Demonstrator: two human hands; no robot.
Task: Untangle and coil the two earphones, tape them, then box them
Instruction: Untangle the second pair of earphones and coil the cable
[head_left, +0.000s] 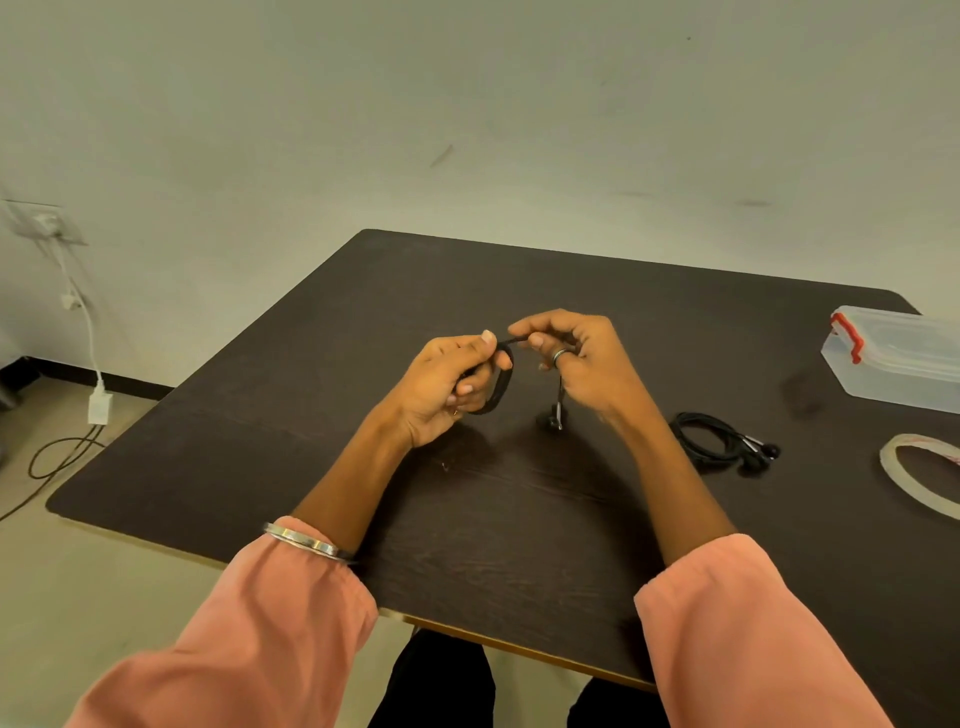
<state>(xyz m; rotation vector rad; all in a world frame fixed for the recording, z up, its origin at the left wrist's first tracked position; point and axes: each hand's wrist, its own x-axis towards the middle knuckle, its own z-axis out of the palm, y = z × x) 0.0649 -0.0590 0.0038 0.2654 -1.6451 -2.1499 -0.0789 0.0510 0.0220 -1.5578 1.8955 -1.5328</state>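
Coiling of the second earphone, seen from the head view. Above the middle of the dark brown wood-grain table (363, 291), the left hand (447, 384) is curled closed around a black earphone cable wound into an oval loop (501, 387), the thumb pressing the top of the loop against the fingers. The right hand (576, 358), which wears a silver ring, pinches the free run of the same cable between thumb and forefinger just beside the left thumb; its other fingers are loosely curled. From under the right hand a short tail hangs down, ending in the black and silver earbuds (555, 418), which dangle just above the tabletop or touch it; which of the two cannot be told. To the right, well apart from the hands, a second black earphone already coiled into a flat bundle (711, 441) lies on the table, its buds pointing right; no tape on it can be made out. Farther right lie a pale ring of adhesive tape (893, 457), cut off by the frame edge, and, beyond it, a clear plastic box with a red latch (883, 358), its lid on. By judgement, the task stands in its coiling stage, with taping and boxing not yet done. The next move calls for winding the remaining tail onto the loop, keeping the left grip firm so the turns do not spring apart.
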